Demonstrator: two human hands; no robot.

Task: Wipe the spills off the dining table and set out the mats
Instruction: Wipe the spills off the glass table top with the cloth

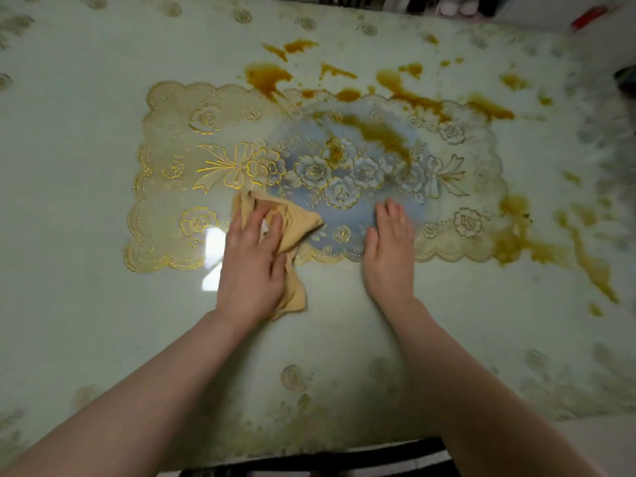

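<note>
Across the scalloped, gold-rose mat (192, 166) lie brown spills (382, 134).

Left side: open tabletop (69, 208) beside the mat (179, 132) — room to pass.
Near middle: left hand (253, 266) on cloth (303, 223), right hand (390, 256) flat on mat.
Far, right: brown spills (268, 76) across the way.

No writing, label, brand, number or sign can be read on the mat (172, 132), the cloth (304, 222) or the worktop (86, 98). The mat and worktop carry only flower patterns. A red thing (586, 17) at the far right edge is too blurred to show any lettering.
</note>
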